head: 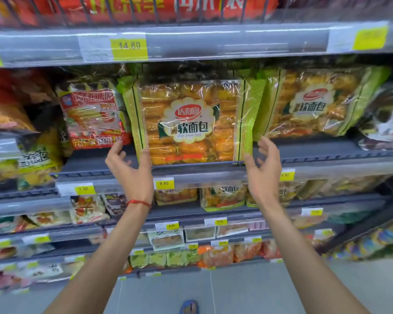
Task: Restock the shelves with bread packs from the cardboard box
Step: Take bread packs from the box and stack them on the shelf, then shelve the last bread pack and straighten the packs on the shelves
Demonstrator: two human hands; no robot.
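Note:
A large green-edged pack of soft bread (188, 121) stands upright at the front of the grey shelf (315, 152). My left hand (129, 171) is at the pack's lower left corner, thumb touching its edge, fingers spread and relaxed. My right hand (264, 168) hovers just off the lower right corner, fingers loosely spread, apart from the pack. A second pack of the same bread (315, 103) stands to the right on the same shelf. The cardboard box is out of view.
A red snack pack (93, 116) sits left of the bread pack. Yellow price tags (163, 183) line the shelf edges. Lower shelves hold several smaller bread packs (222, 196). The shelf above (191, 41) carries red bags. Grey floor lies below.

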